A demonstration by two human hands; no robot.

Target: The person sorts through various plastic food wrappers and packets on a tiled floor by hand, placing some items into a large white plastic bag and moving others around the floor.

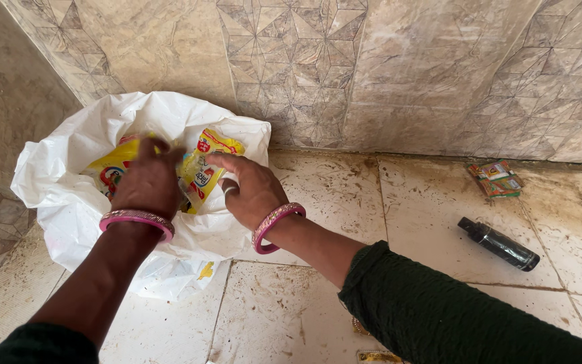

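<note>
While the white plastic bag [69,202] sat slumped in the corner where the tiled wall [399,74] met the floor [318,202], both hands were held over its open mouth. The bag's rim was spread wide and folded outward, so that its inside lay open from above. The left hand [148,183] was reached down into the opening, its back turned to the camera; its fingers [151,147] were curled down onto a yellow packet [112,168] lying inside, but whether the packet was actually gripped could not be told, since the fingertips were hidden behind the hand itself. The right hand [254,192] was held at the bag's near right edge, and its fingers [220,162] were drawn together in a pinch on the corner of a second yellow wrapper [203,172], which was kept upright, half inside the bag and leaning against its far wall. A pink bangle was worn on each wrist, and dark green sleeves were pushed back up the forearms, seemingly to keep them clear of the bag.

Well apart to the right, a black bottle [500,244] lay on its side on the stained floor tiles, and a small green and red sachet [496,178] was left flat near the foot of the wall. Neither was touched by either hand.
</note>
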